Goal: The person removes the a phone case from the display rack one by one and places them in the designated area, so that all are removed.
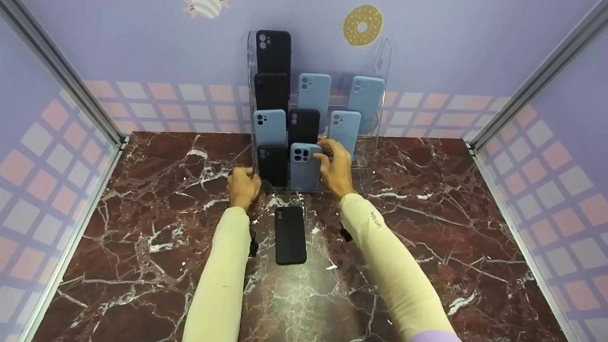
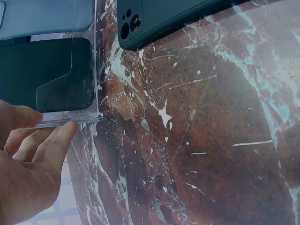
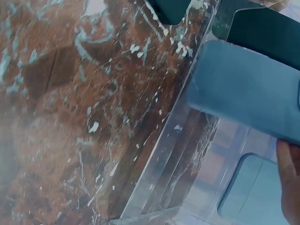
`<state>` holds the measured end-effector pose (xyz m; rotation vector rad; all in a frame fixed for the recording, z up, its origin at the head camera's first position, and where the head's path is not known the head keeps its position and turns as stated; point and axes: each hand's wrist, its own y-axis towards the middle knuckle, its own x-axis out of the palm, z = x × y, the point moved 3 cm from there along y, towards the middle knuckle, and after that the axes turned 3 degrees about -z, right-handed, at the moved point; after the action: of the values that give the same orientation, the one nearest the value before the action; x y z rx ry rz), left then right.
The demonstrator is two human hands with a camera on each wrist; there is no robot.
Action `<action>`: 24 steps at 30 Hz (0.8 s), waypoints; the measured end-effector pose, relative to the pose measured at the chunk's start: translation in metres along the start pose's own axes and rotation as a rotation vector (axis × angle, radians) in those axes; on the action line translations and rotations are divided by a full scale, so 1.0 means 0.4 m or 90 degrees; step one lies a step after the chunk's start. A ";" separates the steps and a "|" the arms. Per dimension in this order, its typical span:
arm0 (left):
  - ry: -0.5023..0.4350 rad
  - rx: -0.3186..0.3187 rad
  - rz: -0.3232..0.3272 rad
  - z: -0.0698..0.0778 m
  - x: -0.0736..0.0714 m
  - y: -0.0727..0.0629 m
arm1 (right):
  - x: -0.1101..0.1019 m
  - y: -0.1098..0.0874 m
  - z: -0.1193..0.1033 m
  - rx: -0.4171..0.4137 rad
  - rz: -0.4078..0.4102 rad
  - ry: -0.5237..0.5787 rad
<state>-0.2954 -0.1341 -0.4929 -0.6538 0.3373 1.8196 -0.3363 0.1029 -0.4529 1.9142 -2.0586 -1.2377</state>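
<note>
A clear tiered stand (image 1: 384, 61) holds black and light blue phone cases. My right hand (image 1: 337, 168) grips a blue phone case (image 1: 305, 176) by its upper right edge; the case stands upright in the middle of the front row. In the right wrist view, a fingertip (image 3: 285, 157) lies along that case's long edge. My left hand (image 1: 244, 187) pinches the stand's left side edge, thumb above and fingers below the clear plastic (image 2: 56, 123) in the left wrist view. Just beside it, a black phone case (image 1: 272, 166) fills the left front slot.
Another black phone case (image 1: 290, 237) lies flat on the marbled tabletop (image 1: 156, 228), between my forearms. Behind the front row, more cases rise in tiers, with a tall black case (image 1: 274, 52) at the back left. Patterned purple walls (image 1: 166, 42) enclose the table.
</note>
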 end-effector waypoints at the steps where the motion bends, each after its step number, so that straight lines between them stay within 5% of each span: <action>1: -0.002 -0.001 -0.001 0.000 0.001 0.000 | -0.003 0.000 0.001 -0.011 0.004 0.006; 17: 0.003 0.004 0.003 0.004 -0.001 0.002 | -0.118 0.033 -0.048 -0.097 0.087 0.081; 24: 0.007 0.000 0.006 0.001 -0.004 0.004 | -0.176 0.008 -0.068 -0.104 0.063 0.075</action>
<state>-0.2968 -0.1356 -0.4918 -0.6637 0.3483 1.8255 -0.3084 0.1497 -0.4006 1.7486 -1.9056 -1.1997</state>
